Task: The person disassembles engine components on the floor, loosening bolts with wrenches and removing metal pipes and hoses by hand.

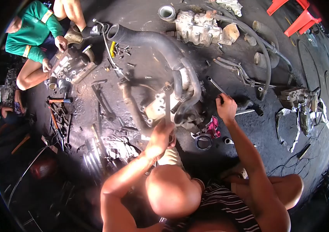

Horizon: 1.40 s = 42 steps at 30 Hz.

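**On a dark floor, two hands and two wrenches among engine parts**

Across a pale metal part point(157, 107) in front of the person, a large wrench point(168, 106) points away from the body, its lower end closed in the left hand point(161, 135). Its far end lies over the part, though glare makes it hard to tell whether the two touch. The right hand point(226, 106) is farther to the right, fingers bent at the near end of a slim wrench point(215, 84); I cannot tell whether it grips that tool or only touches it.

Beside the metal part, a wide black ribbed hose point(149, 40) curves down from the upper left, with a smaller black hose point(196, 87) along its right side. A rusty pipe point(129, 98) runs on the left. Below and to the right, a pink cloth point(213, 127) lies just beside a dark ring point(203, 142).

At the top of the view sits a large metal housing point(199, 28). To the upper left, a co-worker in green sleeves point(47, 23) has both hands at another metal assembly point(69, 65). Scattered bolts point(124, 50) lie between that assembly and the ribbed hose.
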Available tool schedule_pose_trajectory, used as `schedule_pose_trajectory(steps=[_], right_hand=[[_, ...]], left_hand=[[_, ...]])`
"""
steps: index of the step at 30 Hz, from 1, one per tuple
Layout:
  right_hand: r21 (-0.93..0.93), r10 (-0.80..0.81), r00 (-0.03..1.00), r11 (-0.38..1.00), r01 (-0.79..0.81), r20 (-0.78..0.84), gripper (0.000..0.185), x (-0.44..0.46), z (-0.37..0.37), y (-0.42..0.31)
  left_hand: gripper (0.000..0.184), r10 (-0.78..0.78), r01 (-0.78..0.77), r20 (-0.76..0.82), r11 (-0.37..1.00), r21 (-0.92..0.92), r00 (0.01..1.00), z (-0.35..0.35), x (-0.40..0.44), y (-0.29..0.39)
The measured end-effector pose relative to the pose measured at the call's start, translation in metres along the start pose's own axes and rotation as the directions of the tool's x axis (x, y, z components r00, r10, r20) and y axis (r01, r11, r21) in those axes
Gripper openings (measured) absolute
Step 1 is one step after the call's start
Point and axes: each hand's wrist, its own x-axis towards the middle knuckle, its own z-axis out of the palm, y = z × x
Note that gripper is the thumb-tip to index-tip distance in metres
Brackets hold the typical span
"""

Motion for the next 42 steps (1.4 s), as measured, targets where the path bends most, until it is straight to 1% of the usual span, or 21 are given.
schedule_pose_trajectory(steps=[2, 6, 8, 9, 11, 13, 14, 17, 19, 23, 24, 27, 28, 29, 31, 33, 35, 36, 38, 39, 42], right_hand=[[-0.002, 0.008, 1.0, 1.0, -0.008, 0.014, 0.013, 0.0, 0.001, 0.002], [0.008, 0.022, 1.0, 1.0, -0.022, 0.012, 0.013, 0.001, 0.001, 0.0], [0.017, 0.035, 0.999, 0.999, -0.036, 0.034, 0.013, 0.001, 0.001, 0.0], [0.021, 0.05, 0.997, 0.998, -0.051, 0.052, 0.013, 0.001, 0.001, 0.001], [0.038, 0.037, 0.999, 0.999, -0.039, 0.037, 0.013, 0.0, -0.001, 0.0], [0.047, 0.053, 0.997, 0.997, -0.055, 0.05, 0.012, -0.001, 0.0, 0.001], [0.046, 0.051, 0.998, 0.998, -0.053, 0.047, 0.012, -0.002, 0.0, 0.001], [0.027, 0.048, 0.998, 0.998, -0.049, 0.045, 0.012, -0.003, -0.002, 0.002], [0.03, 0.023, 0.998, 0.999, -0.025, 0.052, 0.012, -0.004, -0.004, 0.003], [0.038, 0.022, 0.999, 0.999, -0.024, 0.038, 0.012, -0.005, -0.004, 0.001], [0.046, 0.023, 0.999, 0.999, -0.024, 0.033, 0.012, -0.005, -0.004, 0.0], [0.043, 0.018, 0.999, 0.999, -0.019, 0.037, 0.013, -0.004, -0.004, 0.0], [0.033, 0.017, 0.999, 0.999, -0.019, 0.043, 0.012, -0.004, -0.004, 0.0], [0.031, 0.012, 0.999, 0.999, -0.014, 0.045, 0.012, -0.004, -0.005, 0.0], [0.001, 0.013, 0.999, 1.0, -0.013, 0.035, 0.013, -0.004, -0.004, 0.0], [0.001, 0.004, 0.999, 1.0, -0.004, 0.036, 0.013, -0.004, -0.004, 0.0], [0.001, -0.002, 0.999, 1.0, 0.002, 0.035, 0.013, -0.004, -0.003, 0.001], [0.001, -0.003, 1.0, 1.0, 0.003, 0.03, 0.013, -0.004, -0.003, 0.001], [0.004, -0.003, 1.0, 1.0, 0.003, 0.025, 0.014, -0.004, -0.001, 0.001], [-0.001, 0.002, 1.0, 1.0, -0.002, 0.029, 0.014, -0.004, -0.001, 0.001], [-0.002, 0.014, 0.999, 1.0, -0.014, 0.03, 0.014, -0.003, -0.002, 0.0]], left_hand=[[0.016, 0.014, -0.014, 0.017, 1.0, -0.022, 1.0, -0.003, -0.005, -0.008], [0.022, 0.032, -0.052, 0.085, 0.967, 0.248, 0.996, -0.037, -0.032, -0.01], [0.032, 0.056, -0.1, 0.116, 0.898, 0.429, 0.992, -0.063, -0.034, 0.001], [0.038, 0.072, -0.043, -0.035, 0.857, 0.513, 0.997, -0.073, -0.032, 0.001], [0.048, 0.111, -0.144, 0.092, 0.774, 0.616, 0.99, -0.103, -0.016, 0.016], [0.054, 0.227, -0.178, 0.056, 0.564, 0.806, 0.972, -0.111, -0.009, 0.037], [0.058, 0.127, -0.199, 0.155, 0.541, 0.817, 0.98, -0.126, 0.007, 0.048], [0.051, 0.004, -0.166, 0.185, 0.459, 0.873, 0.983, -0.146, 0.033, 0.071], [0.048, -0.056, -0.182, 0.251, 0.538, 0.823, 0.966, -0.159, 0.044, 0.084], [0.046, 0.08, -0.305, 0.301, 0.434, 0.848, 0.95, -0.166, 0.057, 0.092], [0.047, 0.024, -0.231, 0.248, 0.457, 0.859, 0.969, -0.166, 0.06, 0.095], [0.048, -0.007, -0.311, 0.349, 0.433, 0.846, 0.937, -0.167, 0.067, 0.105], [0.048, -0.028, -0.255, 0.292, 0.415, 0.873, 0.956, -0.165, 0.068, 0.109], [0.041, 0.052, -0.339, 0.357, 0.461, 0.82, 0.933, -0.164, 0.072, 0.107], [0.041, 0.081, -0.41, 0.415, 0.405, 0.817, 0.906, -0.165, 0.08, 0.115], [0.044, -0.012, -0.391, 0.418, 0.329, 0.859, 0.908, -0.17, 0.093, 0.127], [0.046, 0.123, -0.557, 0.544, 0.233, 0.797, 0.83, -0.188, 0.119, 0.12], [0.046, 0.123, -0.557, 0.544, 0.233, 0.797, 0.83, -0.184, 0.117, 0.127], [0.053, -0.111, -0.258, 0.283, 0.198, 0.946, 0.953, -0.169, 0.108, 0.141], [0.053, -0.111, -0.258, 0.283, 0.198, 0.946, 0.953, -0.168, 0.109, 0.136], [0.045, -0.005, -0.318, 0.341, 0.352, 0.88, 0.94, -0.162, 0.105, 0.111]])
